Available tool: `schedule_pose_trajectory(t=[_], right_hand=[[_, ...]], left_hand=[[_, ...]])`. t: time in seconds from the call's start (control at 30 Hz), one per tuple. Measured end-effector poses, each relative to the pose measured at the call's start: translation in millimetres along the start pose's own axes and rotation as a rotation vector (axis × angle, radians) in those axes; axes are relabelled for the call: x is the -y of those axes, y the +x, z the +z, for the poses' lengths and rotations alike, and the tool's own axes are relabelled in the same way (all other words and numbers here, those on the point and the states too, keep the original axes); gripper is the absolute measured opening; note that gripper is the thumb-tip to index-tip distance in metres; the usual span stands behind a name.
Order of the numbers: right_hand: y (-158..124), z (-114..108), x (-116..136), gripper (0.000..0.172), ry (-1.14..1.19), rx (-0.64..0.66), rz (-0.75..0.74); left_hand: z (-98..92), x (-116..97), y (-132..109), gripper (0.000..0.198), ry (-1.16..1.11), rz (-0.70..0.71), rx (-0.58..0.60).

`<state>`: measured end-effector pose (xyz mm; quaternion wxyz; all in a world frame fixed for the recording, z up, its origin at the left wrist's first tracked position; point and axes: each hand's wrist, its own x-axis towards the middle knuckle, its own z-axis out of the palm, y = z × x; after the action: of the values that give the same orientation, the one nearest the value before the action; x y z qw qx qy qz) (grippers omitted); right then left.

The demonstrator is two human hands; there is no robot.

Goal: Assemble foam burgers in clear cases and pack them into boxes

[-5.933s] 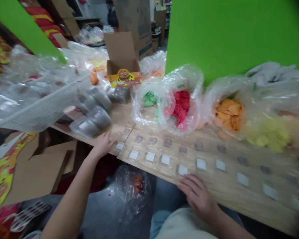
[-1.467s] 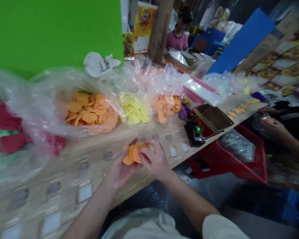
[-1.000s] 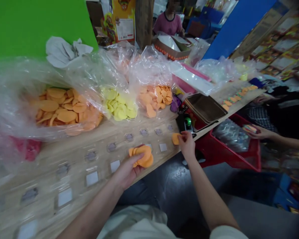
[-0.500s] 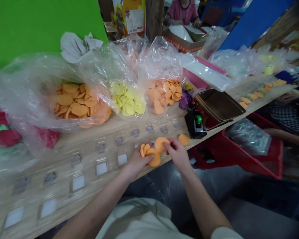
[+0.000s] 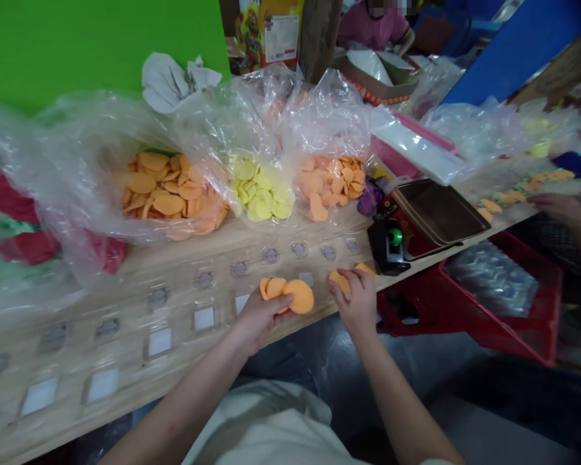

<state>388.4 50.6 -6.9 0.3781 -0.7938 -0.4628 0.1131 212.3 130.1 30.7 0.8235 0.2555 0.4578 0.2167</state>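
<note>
Several flat orange foam discs [image 5: 300, 296] fan out from my left hand [image 5: 260, 321], pinched between thumb and fingers. My right hand [image 5: 357, 298] grips a single orange piece [image 5: 339, 281] at the bench's front edge, to the right of my left hand. Another orange piece [image 5: 365, 267] shows just behind the right hand's fingers, partly hidden by them. Rows of clear plastic pads with grey centres [image 5: 239, 267] and white squares [image 5: 204, 318] lie on the wooden bench [image 5: 140, 265], left of and behind my hands.
Open plastic bags hold orange ovals [image 5: 169, 205], yellow discs [image 5: 260, 192] and smaller orange pieces [image 5: 347, 176]. A black tape dispenser [image 5: 388, 248] and a brown tray [image 5: 441, 210] stand right. Below is a red crate [image 5: 469, 316]. A co-worker's hand [image 5: 561, 208] is at far right.
My right hand has drawn an orange disc away from the left hand's bunch and moved right, near the loose piece. The view has shifted slightly. A co-worker's hand now shows at the right.
</note>
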Motion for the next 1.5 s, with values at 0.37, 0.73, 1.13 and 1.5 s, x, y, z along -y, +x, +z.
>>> schedule_pose_trajectory(t=[0.37, 0.73, 1.13, 1.5], right_hand=[[27.3, 42.1, 6.8, 0.018, -0.072, 0.168, -0.141], [4.7, 52.6, 58.2, 0.039, 0.465, 0.472, 0.037], [0.1, 75.7, 74.5, 0.024, 0.099, 0.307, -0.308], [-25.1, 116.9, 99.9, 0.020, -0.250, 0.479, -0.551]], left_hand=[[-43.9, -34.3, -6.8, 0.033, 0.204, 0.158, -0.168], [-49.9, -27.3, -16.0, 0.029, 0.316, 0.157, -0.044], [-98.0, -44.3, -34.1, 0.027, 0.435, 0.333, -0.089], [-126.2, -13.9, -48.8, 0.023, 1.015, 0.725, -0.321]])
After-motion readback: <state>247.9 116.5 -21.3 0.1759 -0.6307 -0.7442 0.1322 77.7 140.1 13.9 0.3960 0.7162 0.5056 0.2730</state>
